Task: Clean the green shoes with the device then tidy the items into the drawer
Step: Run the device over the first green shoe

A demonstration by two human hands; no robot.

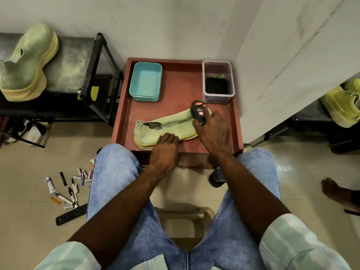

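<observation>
Sideways, green shoe [167, 127], toe rightward, under flat left hand [164, 151]; right hand [212, 131] gripping device [199, 112].

Beige tiled floor [23, 240], grey wall [155, 26], black rack [97, 75].

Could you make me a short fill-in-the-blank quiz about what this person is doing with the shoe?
1. The right hand grips a black ____ against the green shoe.
2. The left hand rests on the shoe's ____ side.
3. The teal box sits ____ of the clear container.

Missing words: device; near; left
</observation>
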